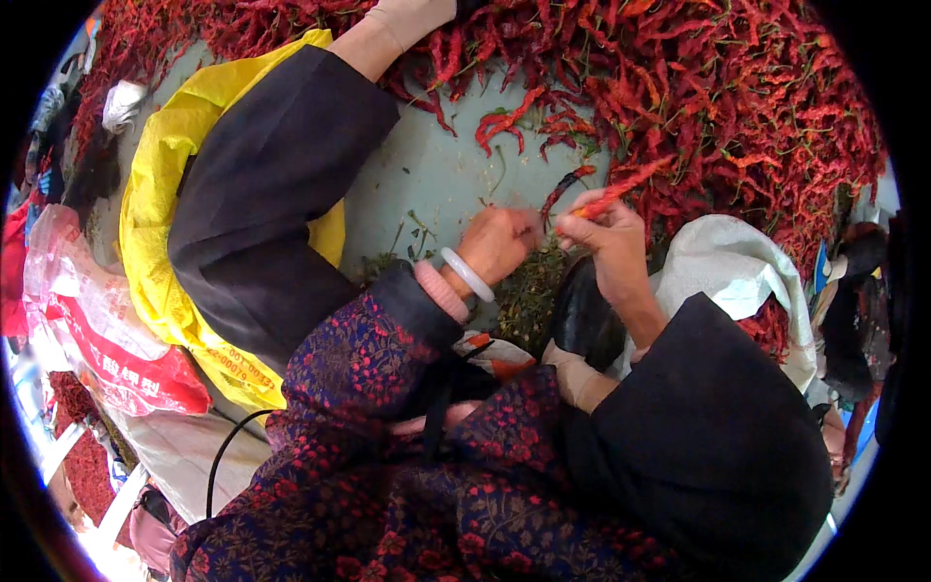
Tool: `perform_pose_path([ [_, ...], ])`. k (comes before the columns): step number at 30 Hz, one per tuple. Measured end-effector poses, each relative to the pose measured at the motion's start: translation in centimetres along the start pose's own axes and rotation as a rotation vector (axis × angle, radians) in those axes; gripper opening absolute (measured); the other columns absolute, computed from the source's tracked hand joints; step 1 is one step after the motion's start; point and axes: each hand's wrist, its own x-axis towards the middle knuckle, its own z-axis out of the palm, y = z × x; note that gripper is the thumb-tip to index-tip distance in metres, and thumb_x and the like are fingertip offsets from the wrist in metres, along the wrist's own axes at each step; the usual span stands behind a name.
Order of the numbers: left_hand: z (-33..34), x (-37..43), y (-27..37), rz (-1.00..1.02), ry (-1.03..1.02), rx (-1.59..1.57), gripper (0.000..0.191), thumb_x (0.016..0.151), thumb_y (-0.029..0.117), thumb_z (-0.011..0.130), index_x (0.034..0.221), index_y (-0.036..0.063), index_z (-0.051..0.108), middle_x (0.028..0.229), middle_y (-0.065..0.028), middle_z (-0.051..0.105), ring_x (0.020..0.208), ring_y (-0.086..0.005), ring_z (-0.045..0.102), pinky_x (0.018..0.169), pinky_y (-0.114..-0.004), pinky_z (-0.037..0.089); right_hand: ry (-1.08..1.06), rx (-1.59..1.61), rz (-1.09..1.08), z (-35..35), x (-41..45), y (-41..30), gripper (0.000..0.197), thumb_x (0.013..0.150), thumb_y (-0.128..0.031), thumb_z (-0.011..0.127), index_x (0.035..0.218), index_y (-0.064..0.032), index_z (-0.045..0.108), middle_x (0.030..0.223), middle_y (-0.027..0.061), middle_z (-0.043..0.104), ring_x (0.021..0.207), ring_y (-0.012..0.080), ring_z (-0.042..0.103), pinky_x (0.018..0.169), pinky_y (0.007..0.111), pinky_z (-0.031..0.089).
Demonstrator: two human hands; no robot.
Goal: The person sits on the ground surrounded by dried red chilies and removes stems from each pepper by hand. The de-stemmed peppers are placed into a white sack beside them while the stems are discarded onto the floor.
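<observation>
My right hand (pixel 614 236) holds a red chili pepper (pixel 625 190) between thumb and fingers, its tip pointing up and to the right. Just to its left is my left hand (pixel 502 236), with a white bangle (pixel 468 275) at the wrist; it is blurred, so whether its fingers hold anything does not show. A dark, shrivelled chili (pixel 561 190) with a red end lies or hangs between the hands; which, I cannot tell. Beneath them is a heap of green stems and bits (pixel 534 291). A large pile of red chilies (pixel 727 109) spreads beyond the hands.
A white woven sack (pixel 716 251) with red chilies inside stands at the right. My legs are spread to either side, with a yellow sack (pixel 156 196) under the left one. A red and white plastic bag (pixel 116 364) lies at the left. Loose stems (pixel 418 233) lie on the grey-green sheet (pixel 429 164).
</observation>
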Motion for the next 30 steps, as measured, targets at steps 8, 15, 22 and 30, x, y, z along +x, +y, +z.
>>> perform_pose_path([
  [8, -0.2, 0.5, -1.0, 0.142, 0.042, 0.043, 0.013, 0.074, 0.006, 0.054, 0.085, 0.0016, 0.060, 0.081, -0.0120, 0.058, 0.079, -0.0221, 0.055, 0.070, -0.030, 0.042, 0.079, 0.484, 0.106, -2.2, 0.9, 0.3, 0.010, 0.079, -0.001, 0.055, 0.087, -0.0048, 0.050, 0.092, 0.0096, 0.056, 0.082, 0.0174, 0.056, 0.073, 0.027, 0.048],
  [15, -1.3, 1.1, 0.8, 0.196, 0.157, -0.189, 0.016, 0.078, 0.013, 0.057, 0.088, -0.0001, 0.059, 0.081, -0.0096, 0.058, 0.077, -0.0179, 0.054, 0.069, -0.028, 0.042, 0.067, 0.433, 0.118, -2.1, 0.7, 0.4, 0.011, 0.078, 0.000, 0.055, 0.087, -0.0042, 0.050, 0.092, 0.0100, 0.056, 0.083, 0.0194, 0.056, 0.075, 0.030, 0.048],
  [22, -0.8, 1.3, 2.7, 0.250, 0.095, -0.124, 0.015, 0.079, 0.014, 0.057, 0.085, 0.0000, 0.058, 0.076, -0.0082, 0.059, 0.068, -0.0166, 0.054, 0.062, -0.027, 0.042, 0.059, 0.321, 0.076, -1.1, 0.2, 0.6, 0.014, 0.075, 0.000, 0.058, 0.086, -0.0020, 0.050, 0.085, 0.0085, 0.056, 0.080, 0.0170, 0.056, 0.071, 0.029, 0.049],
  [30, 0.6, 0.7, 2.1, 0.081, 0.124, -0.380, 0.011, 0.082, 0.011, 0.053, 0.078, 0.0014, 0.057, 0.064, -0.0035, 0.056, 0.053, -0.0099, 0.051, 0.047, -0.022, 0.040, 0.096, 0.027, -0.012, -1.0, -0.2, 1.0, 0.013, 0.073, 0.001, 0.060, 0.082, -0.0014, 0.051, 0.081, 0.0058, 0.056, 0.074, 0.0138, 0.056, 0.065, 0.024, 0.046],
])
